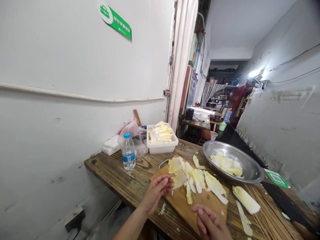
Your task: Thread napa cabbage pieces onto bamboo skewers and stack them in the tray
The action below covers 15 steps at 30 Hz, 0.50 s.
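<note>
My left hand [158, 190] is closed on the lower left edge of a pale yellow cabbage leaf [177, 169], held up over the cutting board. In my right hand [210, 220], low over the near side of the board, a thin bamboo skewer [193, 196] is pinched between thumb and fingers. The skewer slants up toward the leaf; whether its tip passes through it I cannot tell. Several more cabbage leaves [213, 186] lie on the wooden cutting board [185, 213], just beyond my hands.
A white tub [162, 148] of skewered cabbage stands at the back, beside a water bottle [128, 153] and plastic bags [140, 146]. To the right are a steel basin [252, 166] with leaves, a cabbage piece [246, 199] and many loose bamboo skewers [268, 213]. A wall borders the left.
</note>
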Available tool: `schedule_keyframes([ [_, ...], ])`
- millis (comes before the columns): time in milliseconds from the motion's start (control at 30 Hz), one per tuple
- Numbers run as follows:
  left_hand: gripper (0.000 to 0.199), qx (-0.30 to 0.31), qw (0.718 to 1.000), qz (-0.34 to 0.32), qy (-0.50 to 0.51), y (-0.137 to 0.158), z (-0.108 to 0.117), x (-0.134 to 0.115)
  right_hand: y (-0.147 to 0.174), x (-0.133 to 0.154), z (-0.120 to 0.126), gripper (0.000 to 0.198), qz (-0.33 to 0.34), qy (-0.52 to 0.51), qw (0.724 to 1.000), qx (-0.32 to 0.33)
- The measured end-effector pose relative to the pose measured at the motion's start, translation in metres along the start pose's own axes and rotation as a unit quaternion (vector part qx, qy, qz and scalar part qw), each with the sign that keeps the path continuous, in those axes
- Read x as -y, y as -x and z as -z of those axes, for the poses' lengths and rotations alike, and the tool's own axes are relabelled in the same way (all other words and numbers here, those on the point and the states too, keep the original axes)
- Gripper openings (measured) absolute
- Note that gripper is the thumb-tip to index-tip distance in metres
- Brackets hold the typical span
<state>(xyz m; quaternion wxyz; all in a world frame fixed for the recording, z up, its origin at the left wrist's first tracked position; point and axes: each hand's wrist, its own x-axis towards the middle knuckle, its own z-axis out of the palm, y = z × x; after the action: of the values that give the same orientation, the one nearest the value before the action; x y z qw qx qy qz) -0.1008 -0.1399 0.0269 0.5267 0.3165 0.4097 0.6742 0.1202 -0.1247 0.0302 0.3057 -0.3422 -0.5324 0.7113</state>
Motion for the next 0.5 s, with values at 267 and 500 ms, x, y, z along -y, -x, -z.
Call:
schedule_keyframes([
  [267,0.028,-0.068,0.929,-0.191,-0.309,-0.037,0.029,0.030,-0.085,0.098,-0.010,0.042,0.073,0.047,0.995,-0.039],
  [500,0.026,0.028,0.783,-0.338,-0.521,-0.055,0.044,0.081,-0.221,0.156,-0.028,0.044,0.177,0.266,0.941,-0.113],
])
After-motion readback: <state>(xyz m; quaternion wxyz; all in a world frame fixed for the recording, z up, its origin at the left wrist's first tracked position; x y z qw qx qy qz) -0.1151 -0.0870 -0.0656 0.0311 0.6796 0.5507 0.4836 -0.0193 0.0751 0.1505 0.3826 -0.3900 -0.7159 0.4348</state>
